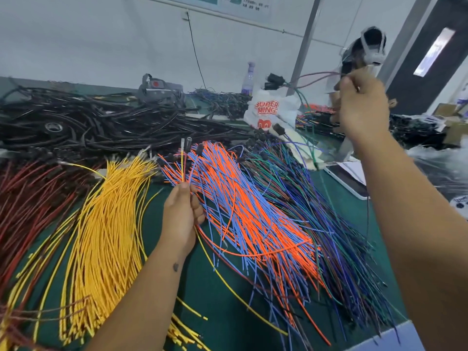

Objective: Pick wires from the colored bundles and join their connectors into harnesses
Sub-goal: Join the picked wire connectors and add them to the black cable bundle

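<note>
My left hand [181, 216] pinches a single yellow wire [182, 160] upright, its metal terminal pointing up, over the seam between the yellow bundle [109, 224] and the orange-and-blue bundle [243, 209]. My right hand [362, 105] is raised high at the right, closed on a few thin wires [307, 138] with black connectors [272, 81] dangling from them. A dark red bundle [33, 196] lies at the far left. A green, blue and purple bundle [329, 224] lies at the right.
A heap of black harnesses [101, 122] fills the back of the green table. A white printed bag [271, 110] and a bottle [248, 79] stand behind the bundles. Another person [364, 49] works at the far right. White sheets [352, 178] lie under my right arm.
</note>
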A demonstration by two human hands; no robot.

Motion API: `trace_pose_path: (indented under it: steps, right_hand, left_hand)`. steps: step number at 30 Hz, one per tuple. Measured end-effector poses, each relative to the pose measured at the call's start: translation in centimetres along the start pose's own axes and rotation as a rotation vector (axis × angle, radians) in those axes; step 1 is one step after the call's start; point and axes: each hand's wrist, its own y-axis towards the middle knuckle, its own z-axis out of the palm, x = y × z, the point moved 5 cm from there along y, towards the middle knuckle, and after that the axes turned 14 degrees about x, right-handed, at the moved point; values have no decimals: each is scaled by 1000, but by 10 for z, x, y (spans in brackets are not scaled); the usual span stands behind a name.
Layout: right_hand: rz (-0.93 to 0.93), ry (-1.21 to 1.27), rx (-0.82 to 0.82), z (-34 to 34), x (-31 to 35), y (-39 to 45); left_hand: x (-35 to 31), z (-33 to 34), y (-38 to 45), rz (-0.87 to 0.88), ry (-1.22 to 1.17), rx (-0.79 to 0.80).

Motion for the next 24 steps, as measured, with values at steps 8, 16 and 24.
trace_pose_path:
  steps: [8,16,24]
  right_hand:
    - [328,13,731,92,-64,-55]
    - [142,-176,743,115,-88,-71]
    - [156,285,536,77,-28,-55]
  left_hand:
    - [0,2,2,7,-39,-10]
    - [0,1,2,-12,-30,-28]
    - [-2,1,0,-38,48,-21]
